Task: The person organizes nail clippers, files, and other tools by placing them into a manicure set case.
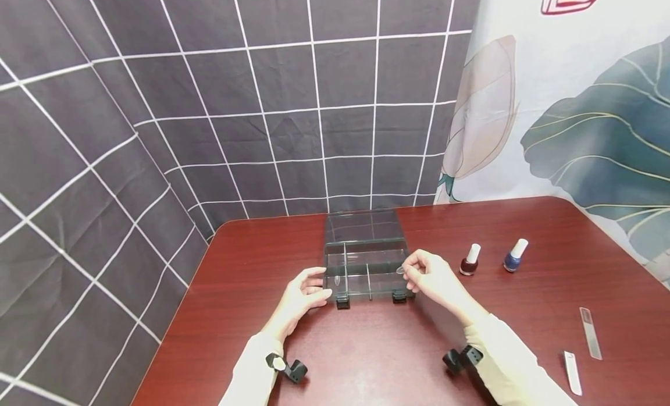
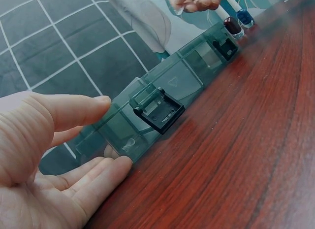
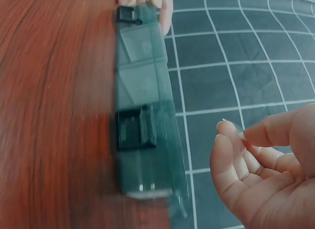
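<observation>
A clear, dark-tinted plastic box [image 1: 361,257] with dividers lies on the table, its lid standing open at the back. My left hand [image 1: 302,294] holds the box's left end, thumb and fingers about the corner; the left wrist view shows this hand [image 2: 54,155] close up. Over the right end of the box, my right hand [image 1: 430,278] pinches a small clear nail tip [image 1: 401,270] between thumb and fingertips. In the right wrist view the hand [image 3: 266,165] is beside the box, apart from it. Another clear nail tip [image 1: 337,280] lies in the left front compartment.
To the right stand a dark red nail polish bottle [image 1: 470,260] and a blue one [image 1: 515,256], both white-capped. Nearer the right edge lie a nail file [image 1: 591,334] and a nail clipper [image 1: 573,373]. Behind the table [image 1: 251,249] hangs a grey grid-patterned curtain [image 1: 282,132].
</observation>
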Demonstrator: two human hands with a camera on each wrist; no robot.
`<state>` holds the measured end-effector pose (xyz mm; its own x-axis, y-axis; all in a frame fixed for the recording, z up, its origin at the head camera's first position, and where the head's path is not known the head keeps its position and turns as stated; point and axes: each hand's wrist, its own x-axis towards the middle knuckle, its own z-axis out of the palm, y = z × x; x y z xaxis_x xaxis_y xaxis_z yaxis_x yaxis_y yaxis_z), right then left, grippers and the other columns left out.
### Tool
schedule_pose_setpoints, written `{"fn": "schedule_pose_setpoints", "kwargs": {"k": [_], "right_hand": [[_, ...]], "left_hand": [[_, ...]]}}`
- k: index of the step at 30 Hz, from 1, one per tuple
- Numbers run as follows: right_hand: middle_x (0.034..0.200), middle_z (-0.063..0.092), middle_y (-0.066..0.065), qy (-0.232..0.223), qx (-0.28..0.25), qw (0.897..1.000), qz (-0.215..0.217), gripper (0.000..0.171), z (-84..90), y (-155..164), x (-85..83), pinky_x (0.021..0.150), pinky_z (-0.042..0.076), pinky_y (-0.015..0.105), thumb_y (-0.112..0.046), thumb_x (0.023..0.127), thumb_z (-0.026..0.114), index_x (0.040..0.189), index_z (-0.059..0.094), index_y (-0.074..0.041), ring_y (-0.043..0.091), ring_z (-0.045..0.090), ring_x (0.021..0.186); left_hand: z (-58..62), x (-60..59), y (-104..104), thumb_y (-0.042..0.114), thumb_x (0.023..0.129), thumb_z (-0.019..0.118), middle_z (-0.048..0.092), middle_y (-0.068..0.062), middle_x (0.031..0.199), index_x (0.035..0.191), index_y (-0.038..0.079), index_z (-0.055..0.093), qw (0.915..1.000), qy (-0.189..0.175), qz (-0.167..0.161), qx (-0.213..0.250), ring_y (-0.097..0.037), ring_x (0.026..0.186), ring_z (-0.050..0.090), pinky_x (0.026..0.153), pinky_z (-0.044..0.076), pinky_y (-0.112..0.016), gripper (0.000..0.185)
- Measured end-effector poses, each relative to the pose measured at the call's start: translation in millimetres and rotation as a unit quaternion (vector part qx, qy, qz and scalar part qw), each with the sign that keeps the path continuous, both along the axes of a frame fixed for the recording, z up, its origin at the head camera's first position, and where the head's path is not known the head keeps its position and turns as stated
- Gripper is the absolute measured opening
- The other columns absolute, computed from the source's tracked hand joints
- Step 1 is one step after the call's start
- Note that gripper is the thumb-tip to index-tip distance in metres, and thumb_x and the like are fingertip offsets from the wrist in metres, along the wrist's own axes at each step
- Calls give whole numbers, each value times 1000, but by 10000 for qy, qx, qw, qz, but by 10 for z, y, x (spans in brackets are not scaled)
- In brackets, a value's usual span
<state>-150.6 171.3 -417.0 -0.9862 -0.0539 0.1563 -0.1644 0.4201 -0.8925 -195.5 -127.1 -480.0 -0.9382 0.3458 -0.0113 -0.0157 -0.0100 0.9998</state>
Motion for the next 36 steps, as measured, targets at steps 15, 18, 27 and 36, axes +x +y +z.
{"fn": "schedule_pose_setpoints", "kwargs": {"k": [15, 18, 27, 36], "right_hand": [[71, 61, 17, -15, -94, 9992, 401, 5, -31, -391, -159, 50, 53, 29, -1, 88, 54, 85, 57, 2, 20, 60, 54], [70, 61, 17, 30, -58, 9989, 473, 5, -35, -480, -190, 49, 52, 28, -1, 88, 54, 84, 57, 1, 17, 59, 53], [69, 62, 14, -46, 117, 9986, 508, 4, -59, -728, -255, 46, 46, 22, -3, 85, 58, 81, 59, -3, 15, 57, 52], [62, 57, -1, 20, 415, 9978, 515, 5, -98, -871, -327, 47, 45, 24, -6, 82, 60, 78, 60, -4, 11, 54, 50]], "left_hand": [[-21, -15, -28, 7, 78, 74, 51, -26, 111, 131, 2, 47, 10000, 11, -11, -18, -23, 90, 60, 76, 55, -39, 60], [-13, -10, -30, 7, 78, 74, 52, -26, 111, 131, 3, 47, 10000, 23, -4, -27, -22, 90, 60, 76, 55, -39, 60], [-15, -4, -18, 7, 78, 73, 52, -26, 111, 132, 3, 47, 10000, -4, -12, 40, -22, 90, 61, 75, 55, -38, 60], [2, -14, 7, 7, 80, 72, 54, -26, 111, 131, 3, 47, 10000, 36, 8, 10, -21, 90, 61, 75, 55, -38, 57]]}}
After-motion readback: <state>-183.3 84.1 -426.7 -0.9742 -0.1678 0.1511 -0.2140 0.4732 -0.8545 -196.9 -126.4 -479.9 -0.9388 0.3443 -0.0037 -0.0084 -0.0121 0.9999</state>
